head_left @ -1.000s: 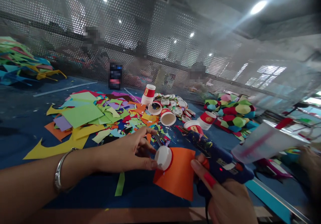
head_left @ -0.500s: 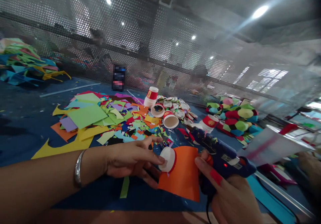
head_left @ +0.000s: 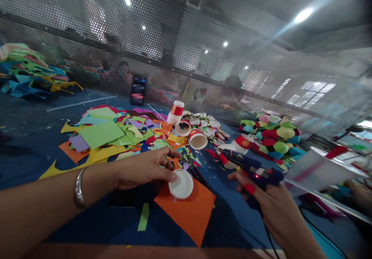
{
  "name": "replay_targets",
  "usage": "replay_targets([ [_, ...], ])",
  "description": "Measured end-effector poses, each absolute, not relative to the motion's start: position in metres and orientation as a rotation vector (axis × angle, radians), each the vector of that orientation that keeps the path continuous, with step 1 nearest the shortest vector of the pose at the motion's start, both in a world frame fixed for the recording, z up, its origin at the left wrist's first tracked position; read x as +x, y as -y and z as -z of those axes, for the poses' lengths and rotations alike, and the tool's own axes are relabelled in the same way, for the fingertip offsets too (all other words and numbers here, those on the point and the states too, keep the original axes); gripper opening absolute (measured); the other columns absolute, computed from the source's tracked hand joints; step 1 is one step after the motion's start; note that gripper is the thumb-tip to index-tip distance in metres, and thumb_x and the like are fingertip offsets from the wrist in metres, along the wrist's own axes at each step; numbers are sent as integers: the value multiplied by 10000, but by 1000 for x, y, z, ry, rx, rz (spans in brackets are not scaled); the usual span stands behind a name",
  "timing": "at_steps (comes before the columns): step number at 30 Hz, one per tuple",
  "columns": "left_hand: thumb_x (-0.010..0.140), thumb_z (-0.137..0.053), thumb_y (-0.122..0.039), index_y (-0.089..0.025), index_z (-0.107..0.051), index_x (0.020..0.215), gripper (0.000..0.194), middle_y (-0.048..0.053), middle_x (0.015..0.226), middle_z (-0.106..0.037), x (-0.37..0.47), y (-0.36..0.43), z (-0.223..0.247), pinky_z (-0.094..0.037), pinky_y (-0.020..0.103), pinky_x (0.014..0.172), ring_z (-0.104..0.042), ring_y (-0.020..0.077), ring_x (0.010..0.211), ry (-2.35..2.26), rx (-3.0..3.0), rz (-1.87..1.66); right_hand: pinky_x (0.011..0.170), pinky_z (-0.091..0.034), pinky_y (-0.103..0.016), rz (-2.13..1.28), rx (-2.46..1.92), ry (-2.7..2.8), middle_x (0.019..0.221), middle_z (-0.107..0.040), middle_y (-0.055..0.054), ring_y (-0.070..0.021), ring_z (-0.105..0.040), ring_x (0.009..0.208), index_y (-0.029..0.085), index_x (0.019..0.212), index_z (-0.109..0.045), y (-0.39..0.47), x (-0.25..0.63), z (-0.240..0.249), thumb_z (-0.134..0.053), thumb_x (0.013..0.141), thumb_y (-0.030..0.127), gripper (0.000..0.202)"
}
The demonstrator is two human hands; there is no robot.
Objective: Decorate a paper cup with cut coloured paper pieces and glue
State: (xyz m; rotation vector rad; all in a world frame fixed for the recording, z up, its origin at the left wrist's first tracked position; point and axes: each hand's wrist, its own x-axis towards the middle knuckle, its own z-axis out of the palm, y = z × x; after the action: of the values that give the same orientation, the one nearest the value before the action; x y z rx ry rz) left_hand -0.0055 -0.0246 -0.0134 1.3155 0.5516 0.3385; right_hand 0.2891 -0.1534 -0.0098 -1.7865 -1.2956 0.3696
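Observation:
My left hand (head_left: 145, 170), with a silver bangle at the wrist, has its thumb on the rim of a round white paper cup bottom (head_left: 181, 184). The fingers curl behind, partly hidden. Under the disc is a sheet of orange paper (head_left: 188, 216), tilted with one corner toward me; I cannot tell whether the two are stuck together. My right hand (head_left: 270, 201) is closed around a dark blue hot glue gun (head_left: 258, 170) with a red light lit. Its nozzle points left and away, toward the cups, and a cord hangs below.
A heap of coloured paper scraps (head_left: 101, 131) spreads left of centre. Paper cups (head_left: 198, 139) and a pile of small discs (head_left: 207, 123) lie behind. Coloured paper-covered pieces (head_left: 276, 139) and a translucent cup (head_left: 314, 170) are at right. A phone (head_left: 138, 90) leans on the mesh screen (head_left: 174, 38).
My left hand has turned the white disc face up and brought it with the orange paper left and lower. My right hand has let go of the paper's edge and moved right with the glue gun.

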Motion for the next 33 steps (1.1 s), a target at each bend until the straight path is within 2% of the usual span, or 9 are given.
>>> replay_targets([
  [2, 778, -748, -258, -214, -464, 1298, 594, 18, 1007, -601, -6, 27, 13, -410, 299, 759, -588, 177, 874, -547, 1401, -315, 571, -495, -307, -148, -1880, 1591, 708, -721, -47, -219, -644, 648, 212, 828, -784, 142, 300, 11, -573, 893, 551, 405],
  [5, 784, -744, -284, -211, -460, 1307, 599, 18, 1013, -590, -5, 32, 13, -392, 288, 742, -562, 170, 867, -532, 1501, -298, 477, -436, -328, 89, -2004, 1788, 502, -611, -36, -236, -602, 506, 226, 623, -694, 118, 306, 12, -516, 912, 569, 483],
  [6, 783, -748, -295, -209, -454, 1314, 613, 20, 1016, -586, -5, 33, 13, -388, 287, 732, -557, 167, 855, -519, 1524, -290, 499, -448, -334, 131, -2009, 1812, 516, -615, -41, -244, -614, 526, 225, 648, -692, 109, 306, 13, -498, 930, 553, 474],
  [10, 803, -739, -318, -206, -445, 1318, 603, 15, 1013, -555, -5, 35, 16, -380, 283, 701, -532, 145, 795, -490, 1596, -280, 765, -495, -361, 282, -1964, 1990, 907, -722, -94, -281, -675, 900, 215, 1001, -673, 75, 301, 18, -469, 974, 351, 246],
  [16, 797, -736, -290, -193, -437, 1276, 573, 32, 1015, -538, -5, 30, 21, -407, 302, 744, -547, 183, 881, -447, 1582, -320, 809, -482, -408, 340, -1974, 2263, 985, -695, -156, -331, -645, 957, 152, 1100, -606, 50, 301, 29, -535, 924, 220, 202],
  [22, 811, -723, -317, -216, -428, 1294, 575, 36, 1019, -541, -6, 28, 22, -415, 322, 751, -566, 201, 885, -462, 1612, -297, 921, -467, -453, 304, -1893, 2437, 1103, -669, -196, -350, -607, 1068, 112, 1181, -594, 48, 309, 21, -549, 945, 285, 296],
  [27, 827, -719, -348, -224, -432, 1324, 588, 32, 1013, -536, -9, 30, 18, -415, 309, 743, -554, 192, 876, -480, 1627, -294, 930, -498, -429, 196, -1821, 2511, 1149, -695, -127, -313, -632, 1073, 192, 1180, -633, 59, 326, 0, -682, 860, 397, 383],
  [30, 847, -701, -337, -236, -439, 1343, 570, 26, 1009, -530, -10, 30, 16, -415, 307, 749, -544, 187, 875, -505, 1641, -298, 965, -497, -394, 186, -1797, 2493, 1209, -688, -101, -279, -636, 1118, 232, 1198, -635, 65, 343, -18, -652, 877, 453, 389],
  [33, 855, -692, -313, -239, -449, 1334, 543, 25, 1008, -536, -10, 30, 15, -416, 302, 755, -553, 188, 886, -509, 1641, -301, 1045, -420, -518, 298, -1831, 2412, 1216, -683, -141, -347, -605, 1175, 212, 1186, -648, 65, 362, -29, -604, 881, 433, 380],
])
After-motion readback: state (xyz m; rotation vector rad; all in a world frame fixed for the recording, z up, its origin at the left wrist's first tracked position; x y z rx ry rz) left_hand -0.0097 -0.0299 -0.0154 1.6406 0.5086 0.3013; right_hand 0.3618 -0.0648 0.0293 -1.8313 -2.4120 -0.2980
